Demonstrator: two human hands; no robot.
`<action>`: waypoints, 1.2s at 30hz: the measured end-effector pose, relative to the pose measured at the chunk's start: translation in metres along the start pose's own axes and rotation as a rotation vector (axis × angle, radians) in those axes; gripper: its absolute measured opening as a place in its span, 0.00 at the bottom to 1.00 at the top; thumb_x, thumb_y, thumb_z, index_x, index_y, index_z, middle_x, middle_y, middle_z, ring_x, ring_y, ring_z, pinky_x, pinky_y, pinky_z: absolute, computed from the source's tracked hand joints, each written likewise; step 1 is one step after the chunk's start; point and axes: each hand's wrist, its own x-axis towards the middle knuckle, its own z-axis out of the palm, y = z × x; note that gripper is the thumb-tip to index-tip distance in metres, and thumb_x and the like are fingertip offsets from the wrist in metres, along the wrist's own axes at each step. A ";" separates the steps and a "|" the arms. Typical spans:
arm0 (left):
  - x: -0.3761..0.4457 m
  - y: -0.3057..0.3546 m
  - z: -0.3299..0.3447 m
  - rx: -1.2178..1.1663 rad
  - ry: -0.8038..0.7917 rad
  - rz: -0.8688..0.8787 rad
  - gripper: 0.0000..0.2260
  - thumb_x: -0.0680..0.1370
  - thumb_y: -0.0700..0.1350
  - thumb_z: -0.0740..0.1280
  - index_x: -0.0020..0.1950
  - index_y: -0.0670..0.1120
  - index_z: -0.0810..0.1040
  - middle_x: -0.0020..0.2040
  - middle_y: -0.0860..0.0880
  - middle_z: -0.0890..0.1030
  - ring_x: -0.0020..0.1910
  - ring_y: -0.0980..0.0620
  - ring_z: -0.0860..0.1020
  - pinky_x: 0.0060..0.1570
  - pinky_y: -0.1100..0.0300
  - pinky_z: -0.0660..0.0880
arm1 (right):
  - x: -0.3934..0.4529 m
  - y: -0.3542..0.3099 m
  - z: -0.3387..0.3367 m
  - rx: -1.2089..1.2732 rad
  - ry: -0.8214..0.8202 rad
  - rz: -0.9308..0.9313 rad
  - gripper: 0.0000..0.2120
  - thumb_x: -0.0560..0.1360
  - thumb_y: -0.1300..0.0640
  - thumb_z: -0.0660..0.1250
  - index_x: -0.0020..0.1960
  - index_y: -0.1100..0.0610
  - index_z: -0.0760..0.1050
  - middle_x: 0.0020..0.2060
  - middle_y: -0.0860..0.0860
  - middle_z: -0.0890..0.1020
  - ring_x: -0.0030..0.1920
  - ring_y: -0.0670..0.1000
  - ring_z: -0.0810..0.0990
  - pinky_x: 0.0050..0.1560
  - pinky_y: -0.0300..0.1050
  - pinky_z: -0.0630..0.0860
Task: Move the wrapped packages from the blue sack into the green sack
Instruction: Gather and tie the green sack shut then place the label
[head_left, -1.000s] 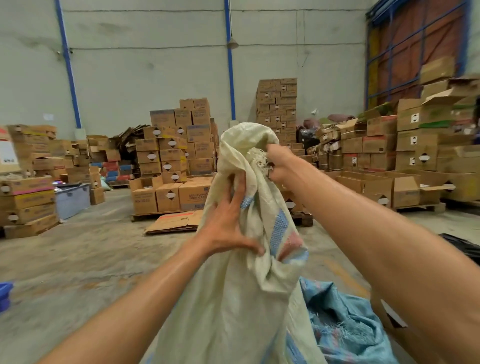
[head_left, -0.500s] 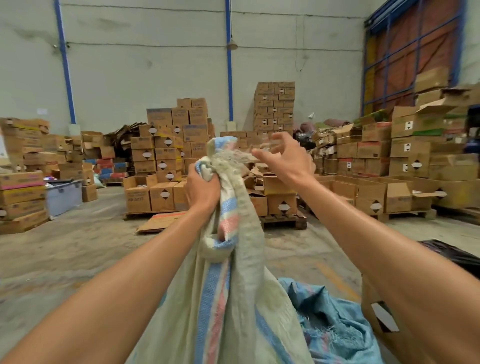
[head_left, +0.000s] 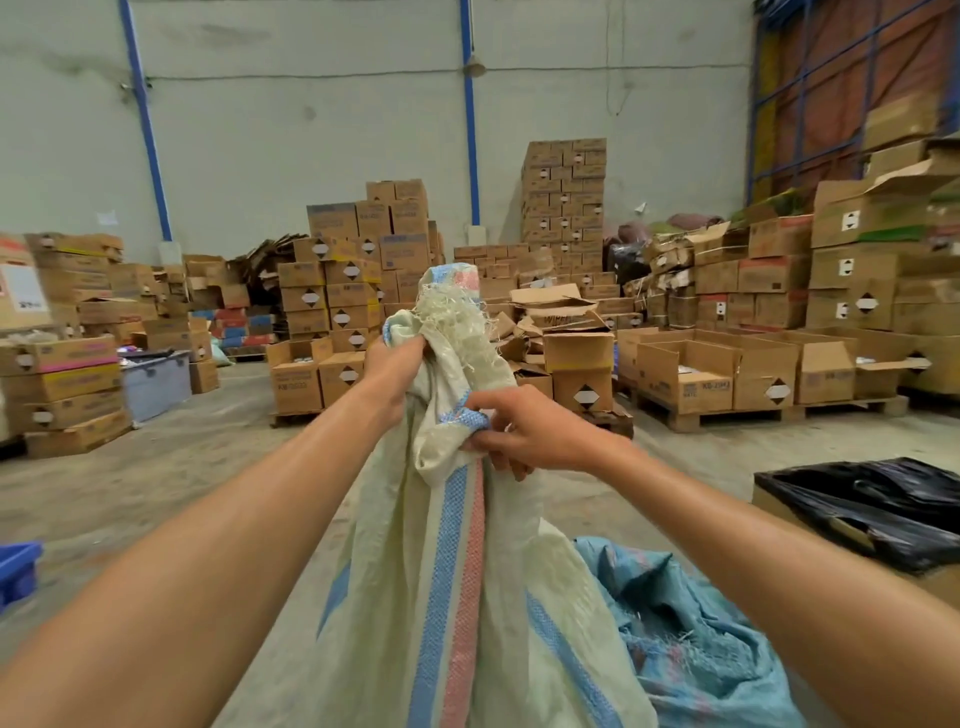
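Note:
A pale green woven sack (head_left: 457, 587) with blue and pink stripes stands upright in front of me, its frayed mouth bunched together at the top. My left hand (head_left: 396, 364) grips the gathered neck from the left. My right hand (head_left: 524, 434) pinches a fold of the sack's edge a little lower on the right. The blue sack (head_left: 691, 639) lies crumpled on the floor at the lower right, beside the green sack. No wrapped packages show; both sacks' insides are hidden.
A box lined with black plastic (head_left: 872, 509) sits at the right. Pallets of stacked cardboard boxes (head_left: 353, 291) fill the back and sides. A blue crate corner (head_left: 15, 571) is at the far left. Bare concrete floor (head_left: 171, 478) lies ahead on the left.
My left hand has closed around the bunched neck and stays there. My right hand has let go of the top, dropped lower and now pinches a fold on the right side.

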 end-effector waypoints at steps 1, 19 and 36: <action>0.000 -0.002 -0.005 0.009 -0.011 -0.006 0.12 0.75 0.47 0.71 0.56 0.45 0.78 0.51 0.45 0.83 0.48 0.46 0.82 0.48 0.52 0.80 | 0.002 -0.003 -0.009 0.164 -0.069 0.026 0.09 0.77 0.55 0.70 0.55 0.56 0.76 0.45 0.57 0.84 0.39 0.57 0.85 0.32 0.50 0.82; -0.007 0.024 -0.046 0.290 -0.389 0.486 0.24 0.69 0.46 0.77 0.63 0.47 0.77 0.53 0.51 0.82 0.52 0.54 0.81 0.55 0.58 0.78 | 0.053 -0.013 -0.077 0.710 0.559 0.184 0.17 0.69 0.77 0.64 0.45 0.56 0.73 0.44 0.56 0.76 0.42 0.55 0.79 0.35 0.43 0.78; -0.016 0.021 0.006 0.121 -0.328 0.423 0.20 0.68 0.38 0.78 0.53 0.54 0.76 0.50 0.50 0.82 0.50 0.50 0.82 0.48 0.58 0.79 | 0.075 -0.045 -0.083 0.558 0.679 -0.147 0.04 0.73 0.61 0.66 0.47 0.58 0.71 0.40 0.52 0.76 0.37 0.48 0.76 0.39 0.40 0.75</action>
